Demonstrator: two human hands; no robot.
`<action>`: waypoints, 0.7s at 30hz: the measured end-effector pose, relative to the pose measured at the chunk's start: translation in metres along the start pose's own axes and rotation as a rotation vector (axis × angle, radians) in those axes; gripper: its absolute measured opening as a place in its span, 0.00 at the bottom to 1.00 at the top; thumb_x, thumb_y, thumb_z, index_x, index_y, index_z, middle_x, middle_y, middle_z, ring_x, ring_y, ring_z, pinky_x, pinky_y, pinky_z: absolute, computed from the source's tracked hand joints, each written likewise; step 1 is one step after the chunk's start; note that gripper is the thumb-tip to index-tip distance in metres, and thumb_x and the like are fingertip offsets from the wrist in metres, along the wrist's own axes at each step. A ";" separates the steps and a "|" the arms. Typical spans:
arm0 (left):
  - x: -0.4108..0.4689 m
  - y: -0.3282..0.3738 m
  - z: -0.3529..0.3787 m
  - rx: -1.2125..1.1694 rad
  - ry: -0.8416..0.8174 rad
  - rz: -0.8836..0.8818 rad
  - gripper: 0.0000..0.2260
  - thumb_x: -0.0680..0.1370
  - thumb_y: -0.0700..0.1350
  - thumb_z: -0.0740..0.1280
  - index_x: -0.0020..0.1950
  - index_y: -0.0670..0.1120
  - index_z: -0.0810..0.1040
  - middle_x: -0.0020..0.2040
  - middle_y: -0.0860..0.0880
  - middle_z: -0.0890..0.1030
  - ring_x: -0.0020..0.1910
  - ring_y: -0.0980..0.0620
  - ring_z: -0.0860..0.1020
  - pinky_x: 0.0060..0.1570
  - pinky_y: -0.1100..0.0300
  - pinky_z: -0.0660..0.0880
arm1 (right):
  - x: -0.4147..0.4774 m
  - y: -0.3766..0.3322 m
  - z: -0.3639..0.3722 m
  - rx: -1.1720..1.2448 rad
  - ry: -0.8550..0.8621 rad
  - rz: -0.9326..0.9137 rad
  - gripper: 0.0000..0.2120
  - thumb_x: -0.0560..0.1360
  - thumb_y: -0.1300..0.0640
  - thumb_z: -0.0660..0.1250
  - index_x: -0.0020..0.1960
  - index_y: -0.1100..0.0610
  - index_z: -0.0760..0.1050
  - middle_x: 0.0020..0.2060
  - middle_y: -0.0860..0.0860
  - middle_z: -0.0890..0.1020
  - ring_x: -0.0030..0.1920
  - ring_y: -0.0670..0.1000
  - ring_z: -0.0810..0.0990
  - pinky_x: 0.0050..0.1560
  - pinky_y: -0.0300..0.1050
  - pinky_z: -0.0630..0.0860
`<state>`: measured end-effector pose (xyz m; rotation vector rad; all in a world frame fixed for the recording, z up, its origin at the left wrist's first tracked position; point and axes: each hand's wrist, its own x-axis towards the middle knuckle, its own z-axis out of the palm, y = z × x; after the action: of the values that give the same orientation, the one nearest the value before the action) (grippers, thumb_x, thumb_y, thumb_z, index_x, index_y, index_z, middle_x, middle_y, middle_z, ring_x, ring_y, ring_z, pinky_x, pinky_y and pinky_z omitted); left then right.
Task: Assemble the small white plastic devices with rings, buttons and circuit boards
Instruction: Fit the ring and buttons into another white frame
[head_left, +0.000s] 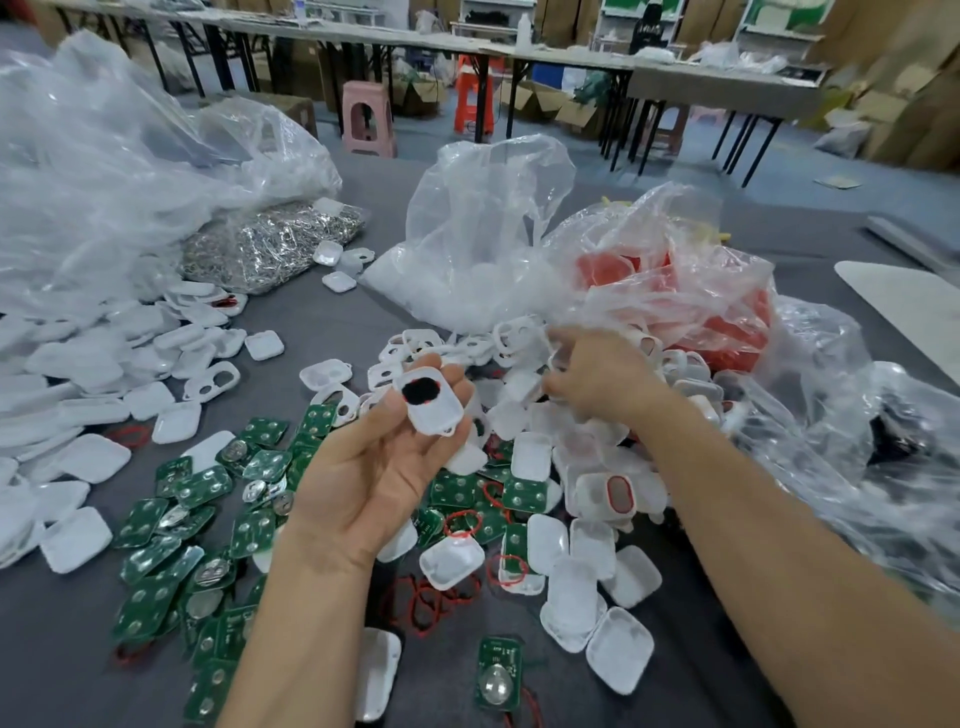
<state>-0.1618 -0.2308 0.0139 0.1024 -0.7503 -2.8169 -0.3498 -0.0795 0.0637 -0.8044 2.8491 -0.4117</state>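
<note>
One white shell (435, 410) in left hand (371, 465)

Table: a wide grey table top (311, 312) with small parts spread all over it.
Left side: a big heap of white shells (78, 364), flat and square with round corners.
Front left: lots of green circuit boards (171, 545), some with a round silver battery on top.
Front middle: thin red loops (431, 603) and one green board with a clear bump (497, 673).
Middle: white frames with holes (415, 343) in a pile.
Back left: a clear bag of shiny metal rings (275, 244), beside a big puffy clear bag (104, 156).
Back middle: a clear bag of white parts (467, 260).
Right: a crinkly clear bag of red parts (675, 291).
Far right: a flat white sheet (904, 306).
</note>
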 end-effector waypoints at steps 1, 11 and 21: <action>0.000 -0.001 -0.001 0.013 0.010 0.000 0.15 0.78 0.41 0.64 0.59 0.42 0.86 0.63 0.41 0.84 0.61 0.44 0.84 0.51 0.52 0.83 | -0.003 -0.003 0.008 -0.086 -0.055 -0.042 0.24 0.80 0.52 0.66 0.75 0.50 0.70 0.70 0.52 0.77 0.66 0.58 0.77 0.68 0.54 0.74; 0.000 -0.004 0.002 0.034 -0.009 -0.006 0.16 0.78 0.42 0.63 0.60 0.42 0.86 0.63 0.41 0.84 0.63 0.43 0.82 0.52 0.51 0.83 | -0.041 0.022 0.002 0.518 -0.098 -0.146 0.25 0.67 0.65 0.78 0.62 0.50 0.84 0.50 0.42 0.87 0.50 0.39 0.85 0.59 0.44 0.82; 0.003 -0.011 0.010 0.107 -0.017 -0.078 0.16 0.72 0.41 0.71 0.60 0.40 0.86 0.64 0.39 0.83 0.62 0.43 0.83 0.52 0.51 0.83 | -0.073 0.048 -0.002 0.639 0.299 -0.027 0.18 0.71 0.65 0.77 0.40 0.40 0.87 0.37 0.43 0.87 0.43 0.48 0.87 0.51 0.47 0.84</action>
<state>-0.1679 -0.2173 0.0166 0.1284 -0.9198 -2.8533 -0.3120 -0.0009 0.0566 -0.6864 2.6658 -1.4528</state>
